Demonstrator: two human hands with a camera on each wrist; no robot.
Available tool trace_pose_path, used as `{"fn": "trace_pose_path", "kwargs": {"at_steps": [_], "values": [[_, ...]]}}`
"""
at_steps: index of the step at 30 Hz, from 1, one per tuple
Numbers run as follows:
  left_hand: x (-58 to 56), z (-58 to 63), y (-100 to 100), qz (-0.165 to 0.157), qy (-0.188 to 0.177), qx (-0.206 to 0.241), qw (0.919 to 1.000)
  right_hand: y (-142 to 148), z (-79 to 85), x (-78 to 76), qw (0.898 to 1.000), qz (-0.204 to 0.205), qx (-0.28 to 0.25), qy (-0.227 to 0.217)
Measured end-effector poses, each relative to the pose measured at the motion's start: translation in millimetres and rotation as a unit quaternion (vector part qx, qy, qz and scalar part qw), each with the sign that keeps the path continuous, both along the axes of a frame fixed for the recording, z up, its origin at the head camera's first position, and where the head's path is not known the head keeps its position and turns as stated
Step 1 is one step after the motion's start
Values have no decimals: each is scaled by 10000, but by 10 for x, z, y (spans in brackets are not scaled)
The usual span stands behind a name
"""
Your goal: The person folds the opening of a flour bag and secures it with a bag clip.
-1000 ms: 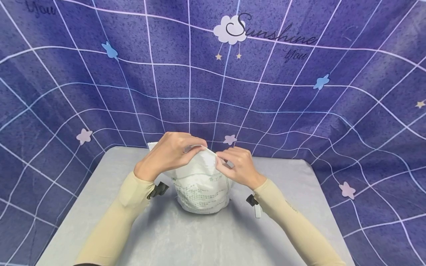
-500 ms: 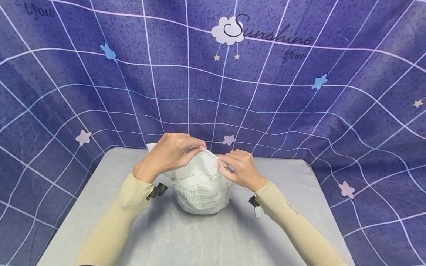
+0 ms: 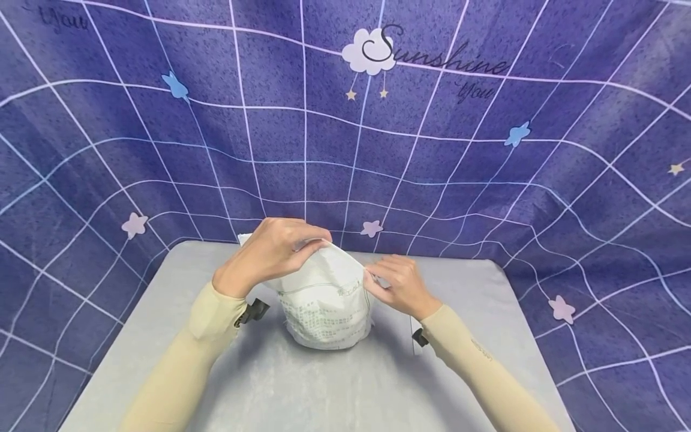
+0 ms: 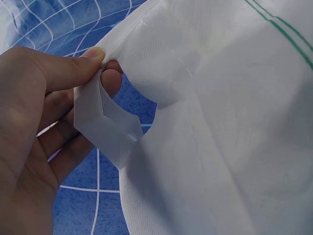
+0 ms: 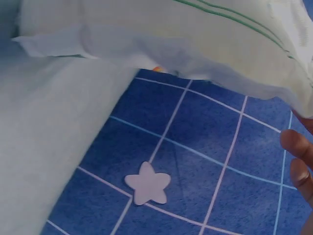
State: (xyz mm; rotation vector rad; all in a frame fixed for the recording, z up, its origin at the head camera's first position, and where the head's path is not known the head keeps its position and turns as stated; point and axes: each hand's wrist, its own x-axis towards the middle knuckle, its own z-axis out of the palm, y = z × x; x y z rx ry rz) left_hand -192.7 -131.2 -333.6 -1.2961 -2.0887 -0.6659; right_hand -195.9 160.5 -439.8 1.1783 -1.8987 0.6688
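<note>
A white bag with green print and a thin green double line stands upright on the table. My left hand pinches its top edge between thumb and fingers. In the left wrist view, that hand grips the rim beside a cut-out hole with a folded flap. My right hand pinches the same edge nearer the bag's right corner, and the edge slopes down straight between both hands. At the right border of the right wrist view, only some fingertips show. What the bag holds is hidden.
The grey-covered table ends at a blue-purple curtain with grid lines and stars, which hangs close behind the bag. Black wrist mounts sit under both sleeves.
My right hand has slid rightward and slightly down along the bag's top edge, widening the gap between the hands. The left hand holds almost the same spot.
</note>
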Motion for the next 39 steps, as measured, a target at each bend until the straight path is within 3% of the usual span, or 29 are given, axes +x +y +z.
{"fn": "trace_pose_path", "kwargs": {"at_steps": [22,31,39], "values": [[-7,4,13,3,76,-42,10000,217,-239,71,9996,-171,78,-220],[-8,24,5,3,80,-120,9999,245,-301,66,9995,72,-61,-288],[32,23,25,182,-157,-194,9995,239,-309,59,9995,68,-72,-297]]}}
